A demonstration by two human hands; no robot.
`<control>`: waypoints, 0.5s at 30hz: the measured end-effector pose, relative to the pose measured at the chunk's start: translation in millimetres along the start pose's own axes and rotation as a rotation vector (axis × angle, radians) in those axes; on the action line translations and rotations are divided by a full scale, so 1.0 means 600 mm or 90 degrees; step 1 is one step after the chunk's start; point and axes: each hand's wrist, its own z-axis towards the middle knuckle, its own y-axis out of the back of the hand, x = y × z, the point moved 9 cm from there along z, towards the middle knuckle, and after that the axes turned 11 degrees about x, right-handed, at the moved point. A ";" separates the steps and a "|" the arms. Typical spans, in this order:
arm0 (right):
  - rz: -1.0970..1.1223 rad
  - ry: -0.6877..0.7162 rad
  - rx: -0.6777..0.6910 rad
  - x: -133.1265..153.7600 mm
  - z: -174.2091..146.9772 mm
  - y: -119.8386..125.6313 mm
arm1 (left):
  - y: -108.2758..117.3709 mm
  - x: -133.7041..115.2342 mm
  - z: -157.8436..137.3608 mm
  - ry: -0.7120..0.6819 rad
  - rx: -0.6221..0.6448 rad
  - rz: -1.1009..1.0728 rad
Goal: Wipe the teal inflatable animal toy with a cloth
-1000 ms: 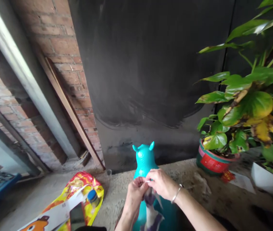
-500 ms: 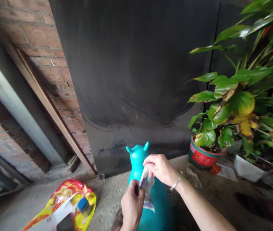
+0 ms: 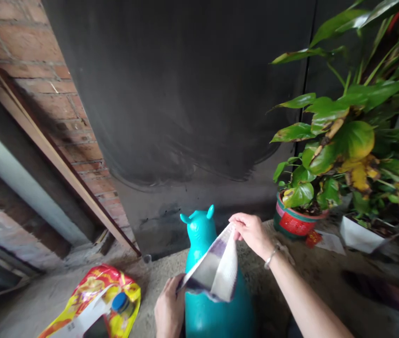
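A white cloth with grey-purple patches point(image 3: 216, 270) hangs stretched between my two hands, its lower part drooping in folds. My left hand point(image 3: 169, 305) pinches one corner at the lower left. My right hand point(image 3: 252, 234), with a silver bangle on the wrist, pinches the upper right corner. Just behind and below the cloth stands a glossy teal animal-shaped toy point(image 3: 201, 230) with two small ears, facing the dark panel. The cloth covers part of its neck and back; I cannot tell whether it touches the toy.
At lower left lies a red and yellow bag point(image 3: 101, 277) with a blue-capped bottle point(image 3: 121, 303). A dark panel point(image 3: 185, 108) stands ahead beside a brick wall point(image 3: 51, 101). To the right are a potted plant point(image 3: 299, 220) and a white planter point(image 3: 368, 234).
My hands have moved apart, the left down-left and the right outward to the right. The bunched cloth is now spread between them. The view has shifted slightly.
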 end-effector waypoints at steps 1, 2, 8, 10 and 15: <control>-0.004 -0.015 0.003 -0.015 0.005 0.000 | 0.018 -0.002 0.009 -0.010 -0.018 0.011; -0.006 -0.024 0.002 -0.024 0.009 0.001 | 0.039 -0.010 0.019 -0.027 -0.039 0.023; -0.084 -0.037 -0.021 -0.051 0.005 0.026 | 0.114 -0.097 0.044 -0.147 -0.068 0.078; -0.148 -0.056 0.010 -0.078 -0.014 0.019 | 0.089 -0.098 0.035 -0.168 -0.021 0.101; -0.332 -0.147 0.175 -0.162 -0.089 -0.062 | -0.049 0.048 0.009 -0.077 0.192 0.143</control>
